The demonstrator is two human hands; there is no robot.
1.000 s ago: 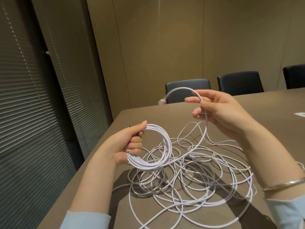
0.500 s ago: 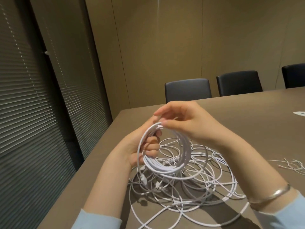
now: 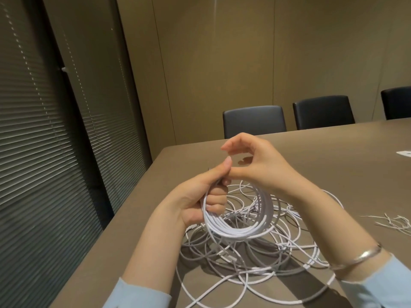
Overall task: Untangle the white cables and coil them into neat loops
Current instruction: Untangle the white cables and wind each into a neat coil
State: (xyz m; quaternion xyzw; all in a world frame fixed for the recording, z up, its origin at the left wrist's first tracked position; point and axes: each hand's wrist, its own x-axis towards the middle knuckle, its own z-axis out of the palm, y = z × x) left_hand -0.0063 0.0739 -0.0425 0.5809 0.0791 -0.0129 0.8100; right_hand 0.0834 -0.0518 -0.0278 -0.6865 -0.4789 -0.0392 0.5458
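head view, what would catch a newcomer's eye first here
First, the white cable coil at center, gripped by the left hand, with the right hand at its top. Under it, a tangle of loose white cables sprawls over the brown table. Dark chairs stand at the far edge.

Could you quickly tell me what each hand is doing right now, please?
Left hand: grips the coiled bundle of white cable loops.
Right hand: fingers curled at the coil's top; whether it pinches cable cannot be told.
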